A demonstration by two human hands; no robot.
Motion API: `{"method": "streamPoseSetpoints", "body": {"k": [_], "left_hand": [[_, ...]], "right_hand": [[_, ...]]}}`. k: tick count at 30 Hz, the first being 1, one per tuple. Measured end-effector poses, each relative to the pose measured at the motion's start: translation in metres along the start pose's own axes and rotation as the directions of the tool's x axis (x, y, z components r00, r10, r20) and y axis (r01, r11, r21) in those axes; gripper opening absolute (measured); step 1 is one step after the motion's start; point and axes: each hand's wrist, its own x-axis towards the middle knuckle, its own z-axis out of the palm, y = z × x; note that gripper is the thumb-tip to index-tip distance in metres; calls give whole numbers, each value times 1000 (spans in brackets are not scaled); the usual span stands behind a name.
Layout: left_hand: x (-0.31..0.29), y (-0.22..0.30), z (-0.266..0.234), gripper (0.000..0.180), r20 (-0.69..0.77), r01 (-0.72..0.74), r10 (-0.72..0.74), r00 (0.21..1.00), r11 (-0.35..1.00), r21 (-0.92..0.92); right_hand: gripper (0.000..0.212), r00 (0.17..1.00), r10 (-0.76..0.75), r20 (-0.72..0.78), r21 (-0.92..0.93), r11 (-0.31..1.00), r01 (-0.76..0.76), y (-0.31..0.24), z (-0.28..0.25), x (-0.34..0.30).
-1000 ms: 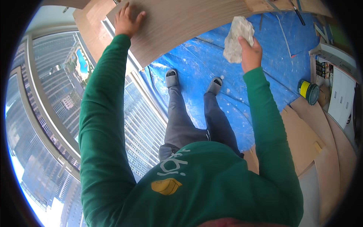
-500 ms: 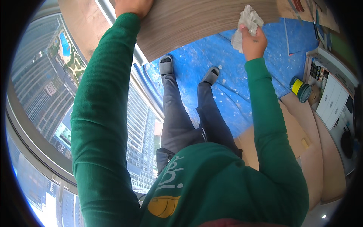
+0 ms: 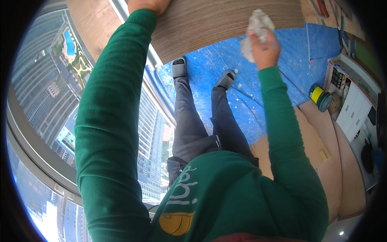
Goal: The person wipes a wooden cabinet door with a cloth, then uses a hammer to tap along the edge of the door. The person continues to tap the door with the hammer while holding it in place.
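A crumpled off-white rag (image 3: 260, 20) is in my right hand (image 3: 267, 51), whose fingers are closed round it. The rag is slightly blurred and overlaps the near edge of a brown wood-grain board (image 3: 201, 24). At the top edge of the view, my left hand (image 3: 150, 5) is over the left end of that board, beside a white metal strip (image 3: 121, 10). Its fingers are cut off by the frame, so their pose is hidden.
A paint-spotted blue tarp (image 3: 250, 101) covers the floor around my feet. At the right are a dark tub with a yellow band (image 3: 320, 98), a white drawer unit (image 3: 354, 107) and hand tools (image 3: 322, 8) on a board. A window (image 3: 40, 88) runs along the left.
My right hand has moved a little left with the rag, and the rag has shifted with it. My left hand looks nearly still; the view has tilted slightly.
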Motion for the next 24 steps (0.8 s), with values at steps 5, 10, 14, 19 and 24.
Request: {"method": "streamPoseSetpoints", "body": {"k": [5, 10, 14, 19, 24], "left_hand": [[6, 10, -1, 57, 46, -1, 0, 999, 1000, 14], [1, 3, 1, 59, 56, -2, 2, 998, 1000, -2], [-1, 0, -7, 59, 53, 13, -13, 999, 1000, 7], [5, 6, 1, 60, 47, -6, 6, 999, 1000, 2], [-1, -3, 0, 61, 47, -11, 10, 999, 1000, 8]], "right_hand": [[25, 979, -200, -27, 125, 971, 202, -8, 35, -26], [27, 947, -262, 185, -4, 964, 267, -66, 62, -60], [21, 978, -146, 149, -100, 982, 162, -22, 12, -20], [22, 924, -289, 250, -119, 938, 325, -63, 47, -45], [26, 929, -304, 209, -135, 932, 336, -34, 18, -30]]}}
